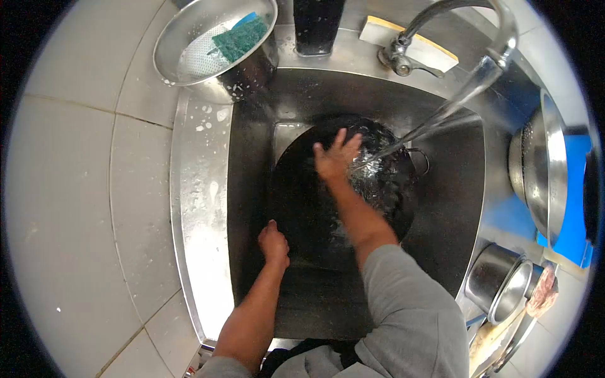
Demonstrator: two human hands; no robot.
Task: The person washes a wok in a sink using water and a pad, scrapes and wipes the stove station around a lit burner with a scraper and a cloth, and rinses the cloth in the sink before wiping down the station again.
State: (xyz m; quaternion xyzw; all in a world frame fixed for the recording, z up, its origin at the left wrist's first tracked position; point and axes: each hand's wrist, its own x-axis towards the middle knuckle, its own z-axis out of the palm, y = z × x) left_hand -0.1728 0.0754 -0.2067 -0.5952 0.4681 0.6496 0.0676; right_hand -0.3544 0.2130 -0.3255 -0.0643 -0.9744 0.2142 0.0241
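A large black wok (302, 189) lies in the deep steel sink (441, 208), with a small loop handle on its right side. My left hand (274, 244) is closed at the wok's left edge, and the part it grips is hidden by the fingers. Over the wok's inside, my right hand (338, 157) is spread with the palm down, slightly blurred. Water (419, 131) runs from the tap (498, 53) and splashes into the wok just right of that hand.
A steel pot (242, 82) with a green scouring pad (239, 39) stands at the sink's back left corner. Behind the tap lies a yellow-and-white block (435, 53). Steel bowls (548, 170) and a small pot (495, 274) are on the right.
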